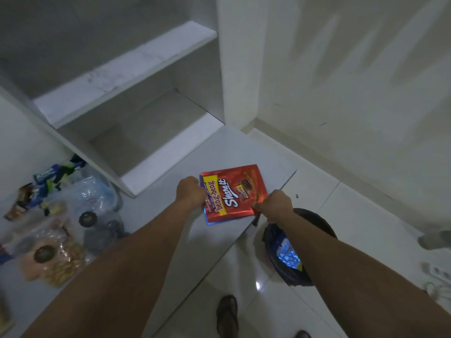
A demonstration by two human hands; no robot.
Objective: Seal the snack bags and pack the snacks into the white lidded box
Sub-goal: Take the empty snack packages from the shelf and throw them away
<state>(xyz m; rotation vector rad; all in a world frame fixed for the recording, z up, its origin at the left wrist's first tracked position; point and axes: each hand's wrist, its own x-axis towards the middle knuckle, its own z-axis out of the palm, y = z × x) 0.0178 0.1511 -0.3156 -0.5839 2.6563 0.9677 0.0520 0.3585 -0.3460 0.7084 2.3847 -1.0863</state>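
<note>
A flat red snack bag with yellow and white lettering lies near the right end of the white counter. My left hand grips its left edge. My right hand pinches its lower right corner, and a small dark object hangs below that hand. A blue edge shows under the red bag. More snacks lie at the counter's left: a clear bag of pale biscuits, a clear bag of dark round snacks and blue wrapped packs. No white lidded box is visible.
White open shelves stand behind the counter. A black bin with a blue wrapper inside sits on the tiled floor just right of the counter's edge. My sandalled feet show below. A white wall rises at the right.
</note>
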